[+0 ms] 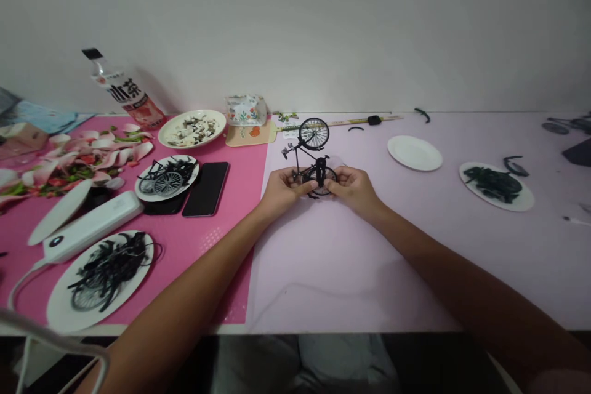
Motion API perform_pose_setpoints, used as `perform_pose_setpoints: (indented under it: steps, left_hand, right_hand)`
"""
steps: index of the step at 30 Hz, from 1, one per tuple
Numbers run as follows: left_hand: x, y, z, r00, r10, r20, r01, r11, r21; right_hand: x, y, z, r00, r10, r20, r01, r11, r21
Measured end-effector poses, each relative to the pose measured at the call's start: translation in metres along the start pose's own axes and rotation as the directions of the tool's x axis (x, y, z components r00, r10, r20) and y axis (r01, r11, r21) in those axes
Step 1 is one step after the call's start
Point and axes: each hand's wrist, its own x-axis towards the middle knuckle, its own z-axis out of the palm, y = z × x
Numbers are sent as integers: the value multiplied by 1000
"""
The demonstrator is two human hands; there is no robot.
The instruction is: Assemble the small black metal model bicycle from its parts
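Note:
A small black model bicycle (299,159) is held over the lilac mat, tilted so one spoked wheel points away toward the wall. My left hand (285,189) grips it from the left, thumb pressed near the closer wheel. From the right, my right hand (353,189) pinches the same end, its thumb by the dark part at the wheel's middle. Fingers of both hands hide some of the nearer wheel. On the left, a plate (144,246) and a smaller plate (192,181) carry black bicycle parts, including spoked wheels.
A white plate (414,152) and a plate of dark parts (527,202) lie to the right. Behind are a yellow tape measure (344,124) and a bowl (221,130). A phone (206,189), a drink bottle (127,92) and a white corded device (95,226) occupy the pink mat.

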Motion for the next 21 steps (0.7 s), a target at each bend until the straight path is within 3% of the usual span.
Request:
perform_pose_setpoints:
  steps: [7,13,21]
  left_hand:
    - [0,1,-6,997,-33,70,31,999,34]
    - [-2,8,-10,984,-86,159,76,995,72]
    - [0,7,-10,986,-115,120,111,993,43]
  right_hand:
    - [5,-1,-11,989,52,137,-57,998,34]
    - [3,0,-13,950,75,304,-96,994,56]
    - [5,-7,-18,925,183,333,-226,970,93]
